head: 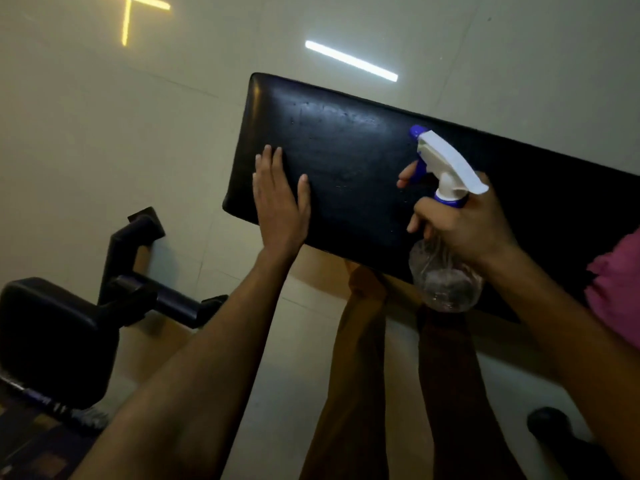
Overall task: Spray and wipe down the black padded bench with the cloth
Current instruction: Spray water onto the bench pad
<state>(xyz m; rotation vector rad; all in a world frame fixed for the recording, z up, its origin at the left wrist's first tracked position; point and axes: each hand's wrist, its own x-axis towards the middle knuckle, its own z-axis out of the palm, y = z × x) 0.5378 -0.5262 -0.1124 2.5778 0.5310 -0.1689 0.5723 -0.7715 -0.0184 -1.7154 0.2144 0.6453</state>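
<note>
Black padding shows at the far left, on a second piece of gym equipment (52,337) with a dark metal frame (138,271) standing on the pale tiled floor (86,116), where we see bright light reflections. Moving right, our left hand (278,202) lies flat with palm down and fingers straight and close together, pressed on the near left end of the black padded bench (346,161); it holds nothing. The bench runs from the middle of the view out past the right edge, its surface speckled with fine droplets near the centre. Below its near edge we see our trouser legs (363,375). Further right, our right hand (464,226) is wrapped around the neck of a clear spray bottle (446,282), which has a white head with a blue nozzle and trigger; our index finger rests on the trigger and the nozzle points left over the bench top. The bottle hangs just above the bench's near edge. At the far right, a pink cloth (616,289) lies on the bench, partly cut off by the frame, just beside our right forearm.
</note>
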